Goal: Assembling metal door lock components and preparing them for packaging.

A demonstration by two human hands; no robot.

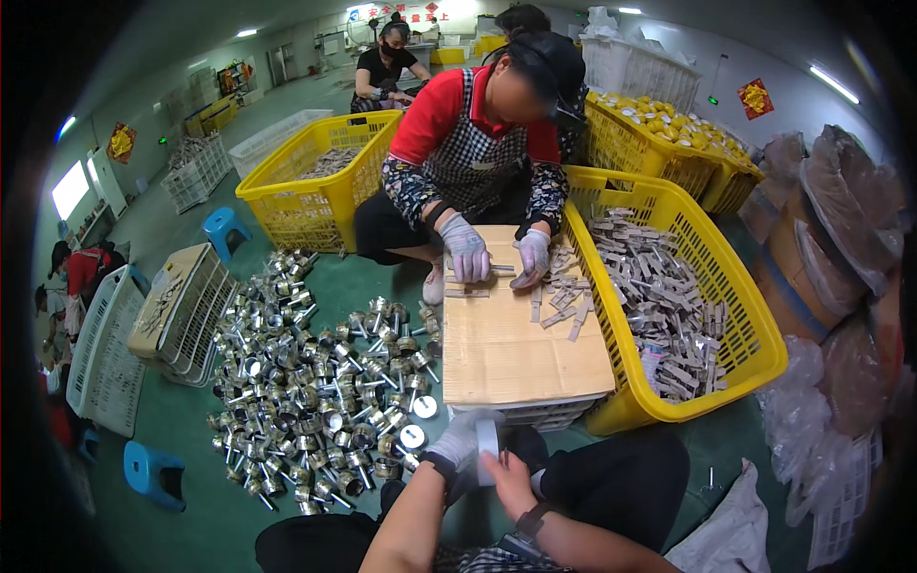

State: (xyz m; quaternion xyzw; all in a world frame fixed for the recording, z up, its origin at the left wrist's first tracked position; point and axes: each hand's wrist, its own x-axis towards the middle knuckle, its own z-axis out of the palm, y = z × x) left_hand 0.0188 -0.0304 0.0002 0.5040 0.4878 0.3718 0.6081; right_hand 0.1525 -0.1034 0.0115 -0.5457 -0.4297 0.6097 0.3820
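Low in front of me, my left hand [457, 447], in a white glove, grips a pale grey rounded piece [488, 447] whose exact kind I cannot make out. My bare right hand [510, 481] is closed against the same piece from the right, thumb on its edge. Just beyond is a board [521, 358] on a white crate. Across it a co-worker's gloved hands [468, 250] handle small flat grey metal parts [569, 298]. On the floor to my left lies a heap of shiny metal cups with stems [315, 392].
A yellow basket [755, 358] of flat metal parts stands against the board's right side. Another yellow basket [358, 196] is behind the heap. Blue stools [153, 473], white crates [100, 344] and plastic-wrapped boxes [812, 258] stand around. A white cloth sack [731, 525] lies at lower right.
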